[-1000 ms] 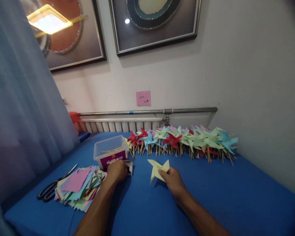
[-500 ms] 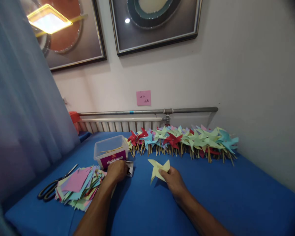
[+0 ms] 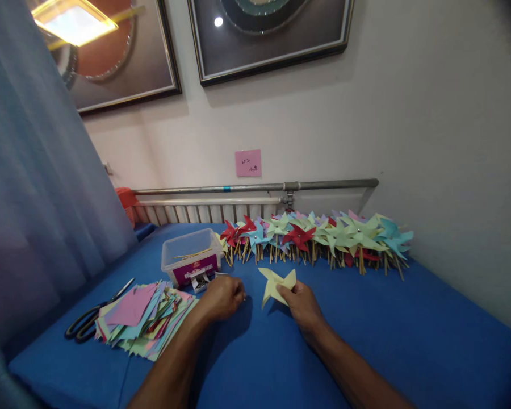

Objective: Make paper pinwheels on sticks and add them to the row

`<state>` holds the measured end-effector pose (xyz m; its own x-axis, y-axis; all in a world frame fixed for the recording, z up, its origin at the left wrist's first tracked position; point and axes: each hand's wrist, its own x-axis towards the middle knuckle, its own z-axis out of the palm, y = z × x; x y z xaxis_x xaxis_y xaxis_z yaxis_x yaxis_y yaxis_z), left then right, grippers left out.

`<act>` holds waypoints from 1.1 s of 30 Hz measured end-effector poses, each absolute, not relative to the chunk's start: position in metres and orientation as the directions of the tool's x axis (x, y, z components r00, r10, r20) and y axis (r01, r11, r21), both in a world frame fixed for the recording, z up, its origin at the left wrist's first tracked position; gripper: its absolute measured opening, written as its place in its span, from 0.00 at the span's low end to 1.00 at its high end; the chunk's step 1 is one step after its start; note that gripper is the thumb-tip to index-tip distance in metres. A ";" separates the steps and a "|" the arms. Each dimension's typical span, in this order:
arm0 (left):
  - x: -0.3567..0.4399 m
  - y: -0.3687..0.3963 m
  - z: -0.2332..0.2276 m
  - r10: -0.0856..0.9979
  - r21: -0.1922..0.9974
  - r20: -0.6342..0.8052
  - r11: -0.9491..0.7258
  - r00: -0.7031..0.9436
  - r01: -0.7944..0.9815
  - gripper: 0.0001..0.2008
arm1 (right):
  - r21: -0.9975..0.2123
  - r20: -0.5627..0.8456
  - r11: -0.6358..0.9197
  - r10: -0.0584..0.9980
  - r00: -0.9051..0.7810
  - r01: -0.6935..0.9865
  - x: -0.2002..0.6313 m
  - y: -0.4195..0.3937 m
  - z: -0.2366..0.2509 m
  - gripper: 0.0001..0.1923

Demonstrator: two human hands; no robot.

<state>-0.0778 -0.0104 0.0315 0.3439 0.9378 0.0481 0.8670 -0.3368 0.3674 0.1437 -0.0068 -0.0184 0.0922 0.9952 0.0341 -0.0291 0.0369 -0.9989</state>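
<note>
A pale yellow paper pinwheel (image 3: 274, 285) without a stick is pinched at its right side by my right hand (image 3: 303, 307). My left hand (image 3: 225, 296) is closed, fingertips together, to the left of the pinwheel and apart from it; a tiny item may be at the fingertips, too small to name. Just behind my left hand lies a small open white box (image 3: 200, 280) with small dark metallic pieces inside. Behind that stands a clear plastic tub (image 3: 192, 247) with a purple label, holding a few thin sticks (image 3: 196, 254).
A pile of coloured paper squares (image 3: 142, 321) lies at the left, beside black-handled scissors (image 3: 94, 318). Finished pinwheels on sticks (image 3: 319, 236) form a long heap along the back of the blue-covered table (image 3: 366, 324). A curtain (image 3: 46, 199) hangs at the left; a pipe and radiator (image 3: 204, 211) run behind.
My left hand has moved right, away from the small white box, toward the pinwheel, uncovering the box. My right hand still holds the pinwheel in nearly the same place. The view has tilted slightly down.
</note>
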 end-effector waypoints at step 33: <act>-0.056 -0.019 0.026 0.896 0.245 -0.058 -0.415 0.440 0.876 0.12 | -0.998 0.033 0.025 0.987 0.159 0.051 0.146 -0.002 -0.024 0.16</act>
